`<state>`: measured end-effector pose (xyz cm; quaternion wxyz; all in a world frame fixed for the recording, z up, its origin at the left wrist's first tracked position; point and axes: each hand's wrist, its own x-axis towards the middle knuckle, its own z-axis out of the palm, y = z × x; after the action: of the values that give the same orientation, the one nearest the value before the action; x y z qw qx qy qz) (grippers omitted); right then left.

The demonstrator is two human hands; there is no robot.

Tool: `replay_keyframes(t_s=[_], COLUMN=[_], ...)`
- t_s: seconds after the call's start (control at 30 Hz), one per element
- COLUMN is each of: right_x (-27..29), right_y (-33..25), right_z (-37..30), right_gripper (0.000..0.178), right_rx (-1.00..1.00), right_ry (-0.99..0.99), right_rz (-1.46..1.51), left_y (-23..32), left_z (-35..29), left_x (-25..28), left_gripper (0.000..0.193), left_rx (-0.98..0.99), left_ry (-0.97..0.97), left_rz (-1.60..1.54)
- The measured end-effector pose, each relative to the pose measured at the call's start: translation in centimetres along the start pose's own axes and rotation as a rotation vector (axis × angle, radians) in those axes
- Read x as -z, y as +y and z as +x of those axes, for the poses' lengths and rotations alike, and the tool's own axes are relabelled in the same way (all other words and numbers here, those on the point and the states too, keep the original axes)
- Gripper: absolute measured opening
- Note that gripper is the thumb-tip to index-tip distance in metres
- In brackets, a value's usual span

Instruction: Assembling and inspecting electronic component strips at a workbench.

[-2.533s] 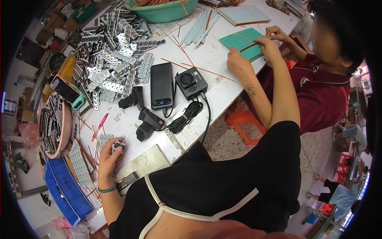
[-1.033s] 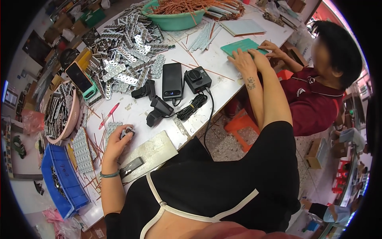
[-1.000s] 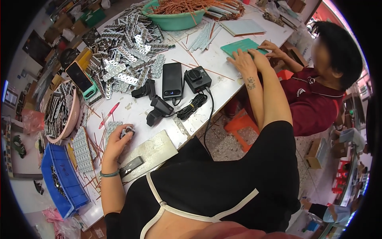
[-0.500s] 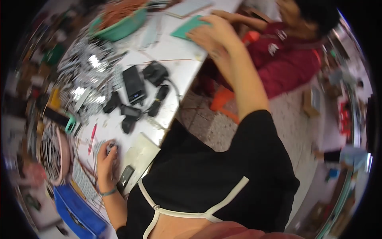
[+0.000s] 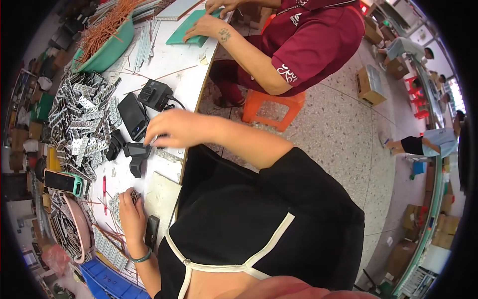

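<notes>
At the near left of the table, my left hand [image 5: 132, 219] is closed round a small stack of grey patterned strips [image 5: 115, 207], partly hidden by the fingers. My right hand [image 5: 174, 128] reaches over the table edge, fingers bent and thumb apart, fingertips close to a black clamp-like device [image 5: 136, 158]. Whether they touch it is unclear. Just beyond lie a black power bank [image 5: 131, 115] with a small lit display and a black box-shaped device [image 5: 155, 94] with a cable. A red pen [image 5: 104, 194] lies left of my left hand.
A heap of silvery strips [image 5: 82, 124] covers the left side, near a green basin [image 5: 107, 52] of thin copper-coloured sticks. A phone [image 5: 59, 180], pink basket [image 5: 77, 224] and blue crate [image 5: 112, 281] stand leftward. A co-worker on an orange stool [image 5: 276, 107] handles a green mat [image 5: 189, 30].
My right hand has come back from the green mat beside the co-worker to the black devices. My left hand stays near its place, still holding the strips. The view has shifted.
</notes>
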<state>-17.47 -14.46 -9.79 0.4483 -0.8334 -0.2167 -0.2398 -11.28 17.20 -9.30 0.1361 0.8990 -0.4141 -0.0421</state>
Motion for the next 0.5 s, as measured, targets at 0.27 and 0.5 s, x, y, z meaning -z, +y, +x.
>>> replay_keyframes(t_s=[0.27, 0.5], right_x=[-10.0, -13.9], right_y=[-2.0, -2.6], right_z=[2.0, 2.0], right_gripper=[0.046, 0.066], right_rx=[0.115, 0.036], right_ry=[-0.171, -0.231], right_rz=[0.115, 0.123], left_y=[-0.1, 0.5], left_z=[-1.7, -2.2], left_x=[1.1, 0.8], left_gripper=[0.041, 0.055], left_rx=[0.001, -0.017], left_ry=[0.054, 0.12], left_rz=[-0.12, -0.13])
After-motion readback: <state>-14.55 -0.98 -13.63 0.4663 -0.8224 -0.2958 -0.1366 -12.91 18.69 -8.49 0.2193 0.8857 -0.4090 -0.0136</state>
